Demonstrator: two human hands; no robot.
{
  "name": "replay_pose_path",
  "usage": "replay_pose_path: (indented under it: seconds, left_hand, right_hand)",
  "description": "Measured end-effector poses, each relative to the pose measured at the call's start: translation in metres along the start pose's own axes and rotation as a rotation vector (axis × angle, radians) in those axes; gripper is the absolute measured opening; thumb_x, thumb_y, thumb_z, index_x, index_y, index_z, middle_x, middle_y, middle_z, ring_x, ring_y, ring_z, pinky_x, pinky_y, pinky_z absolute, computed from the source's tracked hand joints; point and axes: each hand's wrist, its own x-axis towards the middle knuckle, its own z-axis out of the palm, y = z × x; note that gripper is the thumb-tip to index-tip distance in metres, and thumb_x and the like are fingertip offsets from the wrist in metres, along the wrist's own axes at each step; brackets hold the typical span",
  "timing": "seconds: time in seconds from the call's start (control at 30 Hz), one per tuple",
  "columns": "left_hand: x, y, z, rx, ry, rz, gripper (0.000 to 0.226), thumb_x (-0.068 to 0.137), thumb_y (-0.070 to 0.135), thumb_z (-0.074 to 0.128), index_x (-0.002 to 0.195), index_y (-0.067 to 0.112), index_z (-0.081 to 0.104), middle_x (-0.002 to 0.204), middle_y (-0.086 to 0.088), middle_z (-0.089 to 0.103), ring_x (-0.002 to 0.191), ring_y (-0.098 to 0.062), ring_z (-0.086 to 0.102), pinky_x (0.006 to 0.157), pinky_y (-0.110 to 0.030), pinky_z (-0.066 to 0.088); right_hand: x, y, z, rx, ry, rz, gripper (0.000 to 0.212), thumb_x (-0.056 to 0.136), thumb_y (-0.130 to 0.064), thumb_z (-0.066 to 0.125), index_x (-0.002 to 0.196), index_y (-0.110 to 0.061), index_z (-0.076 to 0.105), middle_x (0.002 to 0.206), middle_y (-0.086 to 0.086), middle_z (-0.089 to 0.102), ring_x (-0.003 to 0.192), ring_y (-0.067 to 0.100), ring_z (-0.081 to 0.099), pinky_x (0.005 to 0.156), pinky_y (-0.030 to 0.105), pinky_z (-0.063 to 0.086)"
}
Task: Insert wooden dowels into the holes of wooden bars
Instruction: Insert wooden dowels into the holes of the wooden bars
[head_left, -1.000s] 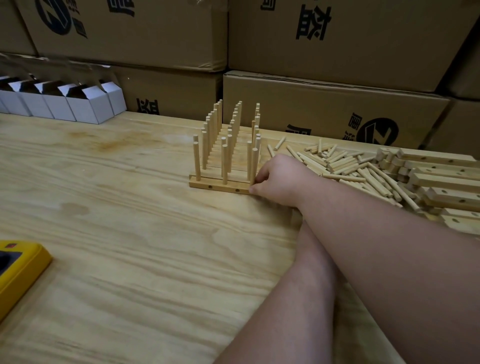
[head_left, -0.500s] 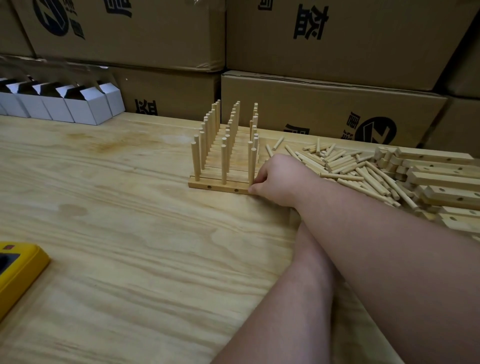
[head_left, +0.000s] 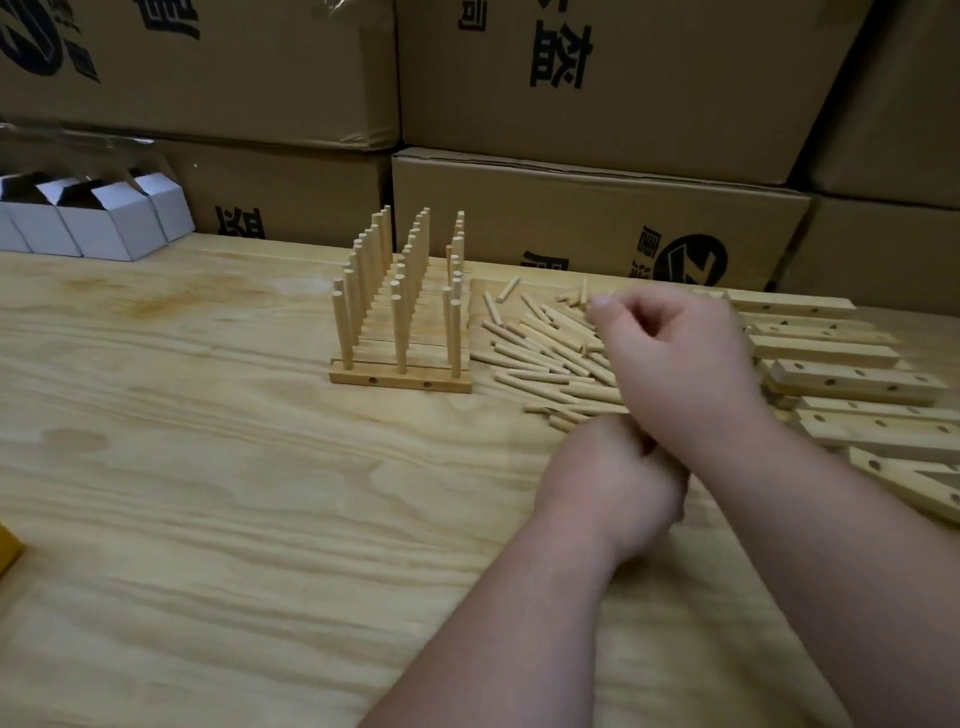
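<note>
A: What is different from half a second ago?

B: The right hand (head_left: 675, 364) has left the corner of the finished rack of bars (head_left: 400, 376). I see it now raised over the pile of loose dowels (head_left: 540, 358), fingers curled, thumb near the forefinger. It is blurred, so I cannot tell if it pinches something. The left hand (head_left: 613, 478), before hidden under the right forearm, now shows near the pile's front edge, also curled; what is inside it I cannot tell.

A: And the wood?

B: The rack is pale flat bars laid side by side, with three rows of round upright pegs; the nearest bar shows two small holes in its front face. The loose dowels are short smooth cylinders, lying just right of the rack. The empty bars (head_left: 841, 382) are square-edged with drilled holes, heaped at the far right. The table (head_left: 208, 493) is plywood with strong wavy grain. Behind stand brown cardboard cartons (head_left: 597, 218) and small white boxes (head_left: 104, 223).
</note>
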Motion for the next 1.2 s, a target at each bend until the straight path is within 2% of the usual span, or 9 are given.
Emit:
replay_pose_path:
  seconds: [0.1, 0.23, 0.33, 0.43, 0.6, 0.73, 0.9, 1.03, 1.2]
  left_hand:
    - [-0.001, 0.002, 0.002, -0.222, 0.079, -0.047, 0.039, 0.079, 0.042, 0.048, 0.047, 0.021, 0.055, 0.041, 0.002, 0.050, 0.047, -0.021, 0.051, 0.058, -0.035, 0.047]
    - [0.002, 0.007, -0.001, -0.419, 0.153, -0.063, 0.045, 0.086, 0.035, 0.054, 0.047, 0.022, 0.035, 0.047, 0.005, 0.028, 0.044, -0.017, 0.025, 0.047, -0.028, 0.020]
    - [0.001, 0.009, -0.001, -0.457, 0.156, -0.056, 0.048, 0.103, 0.020, 0.051, 0.062, 0.022, 0.026, 0.052, 0.002, 0.022, 0.044, -0.014, 0.020, 0.041, -0.021, 0.016]
    - [0.000, 0.010, -0.002, -0.469, 0.170, -0.022, 0.043, 0.106, 0.021, 0.045, 0.064, 0.013, 0.035, 0.050, -0.002, 0.024, 0.041, -0.013, 0.022, 0.038, -0.019, 0.019]
    - [-0.001, 0.009, -0.002, -0.429, 0.180, -0.007, 0.046, 0.106, 0.028, 0.043, 0.067, 0.004, 0.047, 0.047, -0.005, 0.028, 0.036, -0.012, 0.026, 0.038, -0.018, 0.021]
    - [0.000, 0.007, -0.001, -0.421, 0.183, 0.001, 0.047, 0.106, 0.028, 0.042, 0.064, 0.008, 0.048, 0.044, -0.002, 0.030, 0.035, -0.011, 0.028, 0.037, -0.017, 0.021]
    - [0.001, 0.005, -0.002, -0.410, 0.193, 0.009, 0.049, 0.107, 0.031, 0.040, 0.063, 0.012, 0.050, 0.044, -0.002, 0.031, 0.035, -0.011, 0.027, 0.036, -0.018, 0.022]
    - [0.001, 0.005, -0.002, -0.399, 0.195, 0.019, 0.054, 0.107, 0.032, 0.039, 0.056, 0.020, 0.054, 0.043, -0.001, 0.033, 0.036, -0.012, 0.029, 0.035, -0.020, 0.024]
    - [0.001, 0.006, -0.002, -0.414, 0.219, 0.031, 0.055, 0.108, 0.031, 0.038, 0.056, 0.020, 0.054, 0.043, -0.003, 0.032, 0.036, -0.013, 0.029, 0.036, -0.019, 0.024]
  right_hand:
    - [-0.039, 0.031, -0.042, 0.031, 0.111, 0.160, 0.027, 0.096, -0.038, 0.058, 0.077, -0.027, 0.073, 0.071, -0.016, 0.067, 0.066, 0.002, 0.059, 0.055, 0.025, 0.044]
    - [-0.068, 0.075, -0.071, -0.092, 0.093, 0.371, 0.016, 0.094, -0.032, 0.062, 0.087, -0.026, 0.075, 0.066, -0.015, 0.065, 0.071, -0.015, 0.055, 0.059, 0.022, 0.038]
    - [-0.067, 0.082, -0.071, -0.117, 0.122, 0.372, 0.013, 0.092, -0.029, 0.062, 0.085, -0.027, 0.073, 0.065, -0.018, 0.064, 0.072, -0.017, 0.054, 0.058, 0.018, 0.036]
    - [-0.064, 0.076, -0.056, -0.165, 0.043, 0.262, 0.012, 0.090, -0.030, 0.063, 0.080, -0.032, 0.070, 0.069, -0.025, 0.064, 0.074, -0.009, 0.057, 0.056, 0.018, 0.039]
    - [-0.059, 0.076, -0.047, -0.221, -0.006, 0.211, 0.013, 0.088, -0.033, 0.060, 0.079, -0.032, 0.069, 0.063, -0.016, 0.062, 0.068, 0.004, 0.059, 0.065, 0.025, 0.045]
    - [-0.059, 0.074, -0.054, -0.373, 0.125, 0.131, 0.018, 0.087, -0.035, 0.055, 0.090, -0.031, 0.072, 0.096, -0.012, 0.062, 0.101, 0.017, 0.054, 0.098, 0.042, 0.033]
    - [-0.055, 0.075, -0.057, -0.563, 0.046, 0.351, 0.051, 0.080, -0.047, 0.054, 0.129, -0.033, 0.052, 0.152, 0.007, 0.023, 0.144, 0.030, 0.012, 0.118, 0.051, 0.009]
    - [-0.058, 0.081, -0.053, -0.590, -0.093, 0.425, 0.068, 0.080, -0.050, 0.052, 0.143, -0.027, 0.036, 0.159, 0.010, 0.010, 0.146, 0.032, 0.004, 0.120, 0.051, 0.003]
    - [-0.066, 0.071, -0.042, -0.549, -0.131, 0.342, 0.066, 0.080, -0.053, 0.052, 0.141, -0.031, 0.036, 0.156, 0.004, 0.013, 0.144, 0.028, 0.011, 0.116, 0.049, 0.016]
